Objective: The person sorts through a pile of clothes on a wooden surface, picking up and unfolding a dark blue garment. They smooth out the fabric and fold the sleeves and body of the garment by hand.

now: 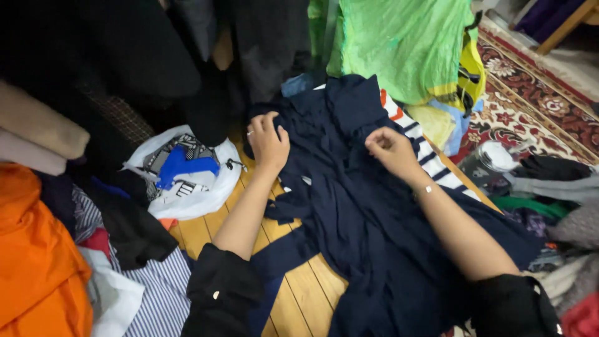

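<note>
Pale wooden floorboards (302,293) run across the lower centre. A red patterned rug (536,106) covers the upper right, beside a wooden furniture leg (564,28).

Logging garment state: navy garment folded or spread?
Spread, rumpled: the navy garment lies open across the wooden floor, both hands on it.

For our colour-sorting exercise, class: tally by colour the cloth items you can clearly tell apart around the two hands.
Navy: 1, the navy garment under the left hand and right hand
Green: 1, green cloth
Orange: 1, orange cloth
Striped: 2, white-and-navy striped cloth, fine-striped shirt
Total: 5
Dark piles at the top are too blurred to count.
</note>
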